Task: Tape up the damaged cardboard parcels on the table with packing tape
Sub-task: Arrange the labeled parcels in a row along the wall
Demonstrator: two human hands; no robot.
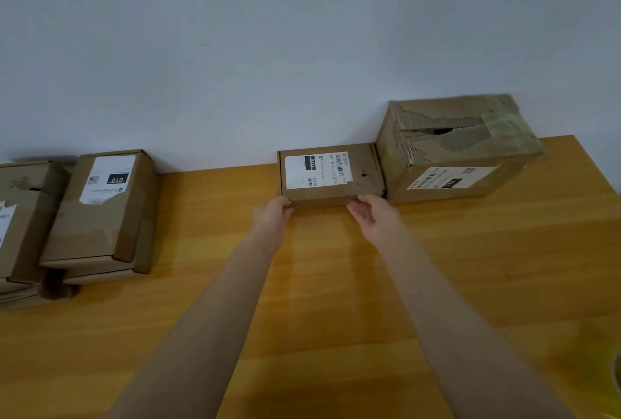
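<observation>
A small flat cardboard parcel (361,180) with a white shipping label lies against the wall at the table's back edge. My left hand (271,213) grips its near left corner, fingers curled round the edge. My right hand (374,213) is at its near right edge, fingers bent toward the box; whether they grip it I cannot tell. To the right stands a larger cardboard box (460,150) with a torn top and a dark hole in it. A roll of clear packing tape (616,375) shows at the right frame edge.
A stack of flat cardboard parcels (100,217) with labels sits at the left, and another torn one (23,217) at the far left edge. All lie on a wooden table (336,284) against a pale wall.
</observation>
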